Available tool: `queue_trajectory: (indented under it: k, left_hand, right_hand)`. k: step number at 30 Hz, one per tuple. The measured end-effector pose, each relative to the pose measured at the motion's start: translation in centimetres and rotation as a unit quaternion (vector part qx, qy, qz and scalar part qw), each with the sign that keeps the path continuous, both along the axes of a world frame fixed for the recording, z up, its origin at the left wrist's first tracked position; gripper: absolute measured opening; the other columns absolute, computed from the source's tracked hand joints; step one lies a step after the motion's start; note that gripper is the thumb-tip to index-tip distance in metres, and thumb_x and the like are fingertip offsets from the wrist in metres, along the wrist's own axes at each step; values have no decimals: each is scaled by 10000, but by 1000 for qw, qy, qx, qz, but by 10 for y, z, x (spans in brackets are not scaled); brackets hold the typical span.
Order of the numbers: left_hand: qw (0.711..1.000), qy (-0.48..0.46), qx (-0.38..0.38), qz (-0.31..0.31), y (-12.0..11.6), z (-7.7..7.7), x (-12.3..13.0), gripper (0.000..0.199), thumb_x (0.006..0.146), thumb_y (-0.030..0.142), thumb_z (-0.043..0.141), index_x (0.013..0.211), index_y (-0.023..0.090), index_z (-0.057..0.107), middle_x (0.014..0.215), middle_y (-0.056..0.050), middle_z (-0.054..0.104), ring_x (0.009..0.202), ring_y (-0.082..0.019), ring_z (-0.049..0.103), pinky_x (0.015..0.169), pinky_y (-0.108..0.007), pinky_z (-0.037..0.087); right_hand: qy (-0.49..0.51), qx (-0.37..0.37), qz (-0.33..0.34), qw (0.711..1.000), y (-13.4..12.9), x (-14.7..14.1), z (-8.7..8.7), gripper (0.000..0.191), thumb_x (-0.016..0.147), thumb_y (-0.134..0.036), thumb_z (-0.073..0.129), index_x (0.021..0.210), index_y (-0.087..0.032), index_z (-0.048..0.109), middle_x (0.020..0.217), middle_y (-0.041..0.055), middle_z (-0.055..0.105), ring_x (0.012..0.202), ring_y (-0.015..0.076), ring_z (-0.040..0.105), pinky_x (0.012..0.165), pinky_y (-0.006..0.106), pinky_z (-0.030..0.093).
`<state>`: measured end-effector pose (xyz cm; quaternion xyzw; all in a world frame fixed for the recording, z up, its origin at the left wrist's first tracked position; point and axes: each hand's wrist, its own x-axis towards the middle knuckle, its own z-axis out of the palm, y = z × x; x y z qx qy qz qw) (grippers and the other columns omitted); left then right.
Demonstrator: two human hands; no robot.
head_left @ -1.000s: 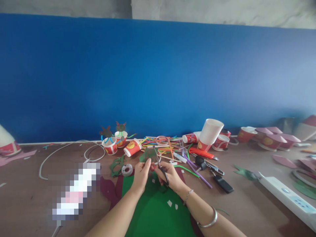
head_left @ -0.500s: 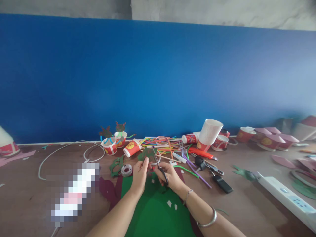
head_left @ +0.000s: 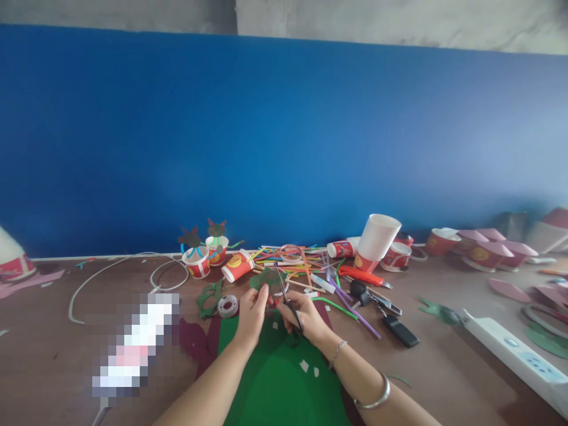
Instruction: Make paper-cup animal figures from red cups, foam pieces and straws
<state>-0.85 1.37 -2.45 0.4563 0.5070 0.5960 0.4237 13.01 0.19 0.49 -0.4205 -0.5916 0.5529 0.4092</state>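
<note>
My left hand (head_left: 252, 310) pinches a small piece of dark green paper (head_left: 263, 279) between thumb and fingers. In my right hand (head_left: 307, 316) is a pair of scissors (head_left: 291, 310), its dark handles round the fingers and its blades pointing up beside the paper's right edge. Below both hands lies a large green sheet (head_left: 284, 378) with small white scraps on it, over dark maroon paper (head_left: 195, 340). A roll of clear tape (head_left: 228, 306) and a green paper offcut with holes (head_left: 208, 300) rest left of my left hand.
Behind the hands spread many coloured straws (head_left: 288, 257). Paper cups with figures (head_left: 195, 262) stand left of them, and a tall cup stack (head_left: 377, 242) right. An orange cutter (head_left: 361, 276), keys (head_left: 399, 330) and a white power strip (head_left: 519, 355) lie rightward. A blue wall (head_left: 284, 136) rises behind.
The green paper has turned slightly in my left hand and sits a little lower. The scissors have shifted slightly against its edge. Everything else stays in place.
</note>
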Motion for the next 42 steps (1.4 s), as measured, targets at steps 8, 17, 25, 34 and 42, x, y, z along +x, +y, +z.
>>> queue_trajectory:
  k: [8, 17, 25, 34, 42]
  left_hand:
    - [1000, -21, -5, 1, 0, -1, 0, 416, 754, 522, 571, 555, 160, 525, 482, 37, 496, 473, -95, 451, 488, -216, 354]
    - [999, -45, 2, 7, -2, 6, 1, 410, 762, 516, 557, 553, 166, 508, 498, 40, 486, 487, -89, 434, 492, -209, 336]
    - [999, -50, -5, 20, -4, 9, 1, 404, 772, 537, 539, 604, 172, 487, 532, 29, 518, 490, -94, 445, 477, -208, 332]
    - [998, -70, 7, 6, -6, 17, 2, 369, 795, 523, 513, 678, 173, 515, 540, 29, 521, 487, -100, 454, 477, -210, 348]
    - [997, -67, 32, -24, -6, 18, 4, 304, 781, 472, 549, 739, 172, 518, 539, 44, 506, 498, -101, 477, 498, -208, 365]
  right_hand:
    - [-9, -2, -1, 1000, 0, 0, 1, 277, 691, -402, 673, 693, -157, 543, 393, -73, 476, 305, 52, 396, 306, 145, 291]
    - [-20, 13, 11, 1000, 0, 1, 1, 282, 712, -415, 650, 675, -160, 537, 372, -78, 446, 301, 51, 375, 309, 151, 278]
    - [-30, 15, 16, 999, -1, 0, 2, 252, 716, -388, 641, 683, -156, 548, 374, -80, 442, 299, 47, 369, 307, 148, 261]
    - [-43, 7, 17, 999, -1, 0, 2, 214, 715, -339, 623, 651, -162, 521, 369, -81, 437, 295, 44, 375, 299, 139, 263]
    - [-19, -18, 24, 999, -1, -1, 1, 249, 684, -372, 650, 647, -161, 523, 396, -73, 471, 317, 52, 409, 314, 148, 329]
